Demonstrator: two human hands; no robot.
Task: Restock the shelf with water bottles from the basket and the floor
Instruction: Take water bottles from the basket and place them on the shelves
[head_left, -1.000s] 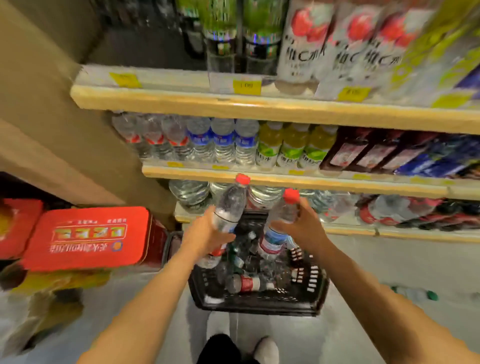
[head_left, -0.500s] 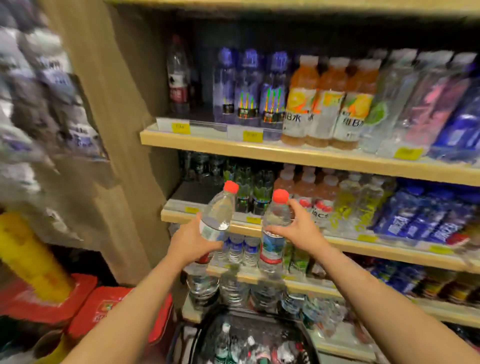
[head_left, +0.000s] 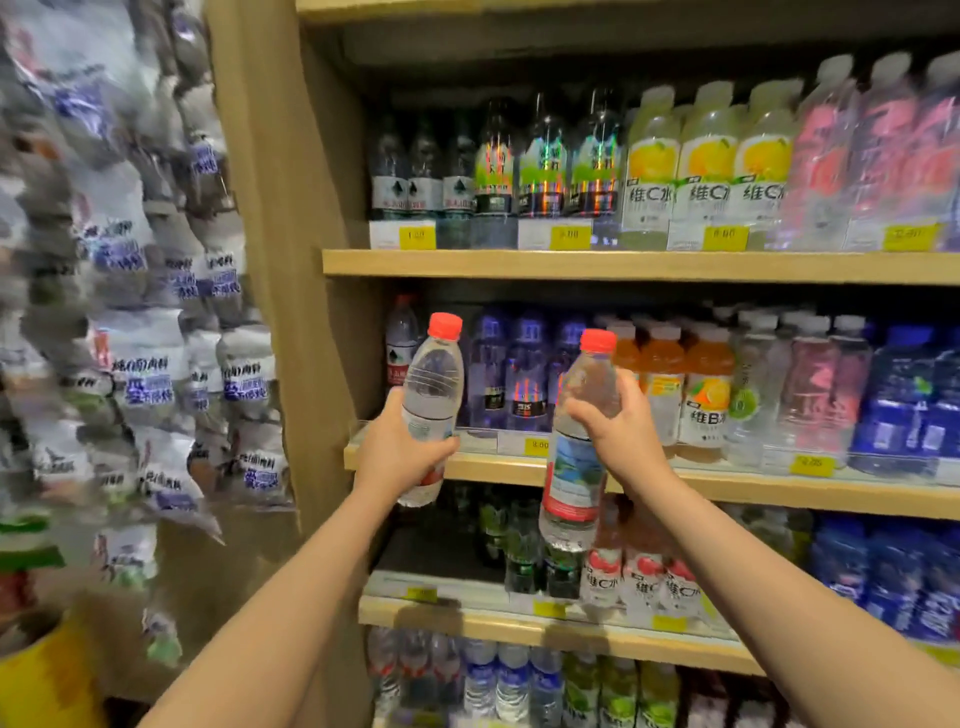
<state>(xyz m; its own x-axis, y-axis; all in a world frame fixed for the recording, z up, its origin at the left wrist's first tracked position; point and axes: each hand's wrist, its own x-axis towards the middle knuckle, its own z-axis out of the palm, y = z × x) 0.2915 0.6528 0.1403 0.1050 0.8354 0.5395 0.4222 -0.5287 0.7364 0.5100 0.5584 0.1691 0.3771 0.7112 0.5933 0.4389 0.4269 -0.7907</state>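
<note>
- The wooden shelf unit (head_left: 623, 265) fills the view: pale, flat boards with yellow price tags on clear front strips, carrying packed rows of drink bottles.
- Progress, as a judgement: both bottles in hand are not yet on a board, so this pair is mid-delivery. The basket and floor are out of view, so how many remain cannot be told.
- The likely target is the left end of the middle shelf (head_left: 488, 467), where a lone red-capped water bottle (head_left: 401, 340) stands by the side panel with dark room around it.
- The left bottle (head_left: 432, 395) is clear, ribbed plastic with a red screw cap, tilted slightly right, in front of that gap.
- The right bottle (head_left: 576, 457) is the same shape, held near upright, with a glossy blue-and-red label and its base hanging below the board edge.
- The left hand (head_left: 400, 457) wraps the lower body of its bottle, fingers curled round the front.
- The right hand (head_left: 621, 431) clamps the upper body of its bottle, just below the shoulder.
- The two hands are near each other but apart.
</note>
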